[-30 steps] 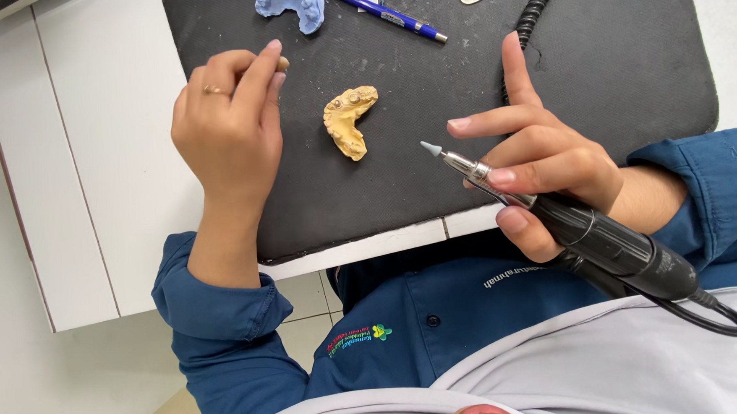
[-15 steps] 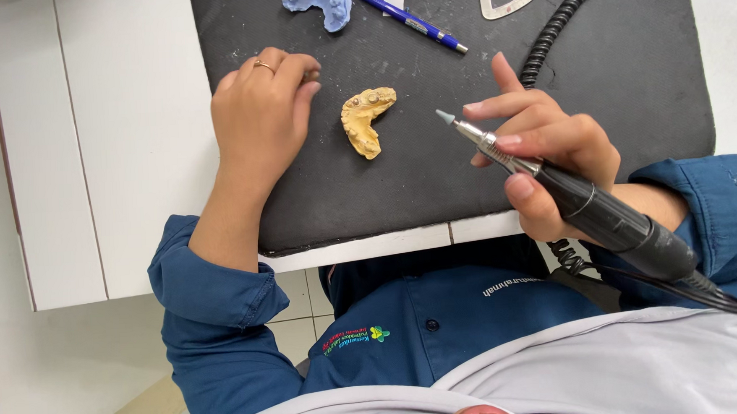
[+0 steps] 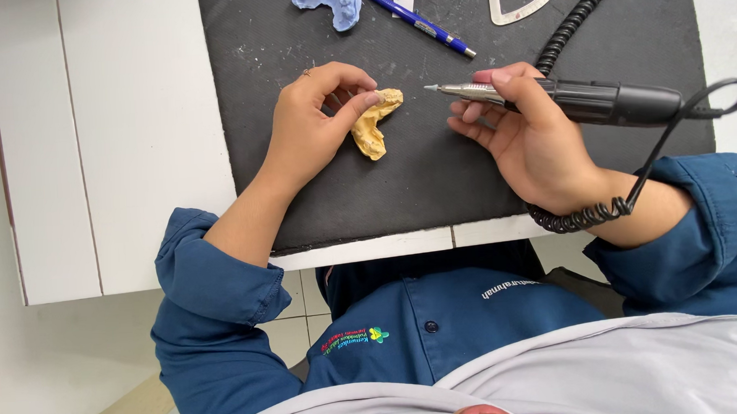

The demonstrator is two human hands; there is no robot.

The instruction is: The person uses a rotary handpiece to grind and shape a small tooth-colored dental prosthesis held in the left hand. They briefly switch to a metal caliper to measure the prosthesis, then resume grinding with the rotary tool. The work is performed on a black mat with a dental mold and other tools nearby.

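Left hand [image 3: 314, 126]: thumb and fingertips pinch the yellow dental cast [image 3: 373, 124] at frame centre, on the black mat [image 3: 468, 176]. Right hand [image 3: 524, 132]: fingers wrapped around the rotary handpiece [image 3: 581, 99], tip near the cast.

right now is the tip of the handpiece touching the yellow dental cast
No: the handpiece in the right hand points its tip at bare black mat, apart from the yellow dental cast that the left hand pinches.

A single view is given — taken from the head, aimed steeply down and close over the near edge of the counter [image 3: 114, 161] and its black mat [image 3: 468, 176], chest included.
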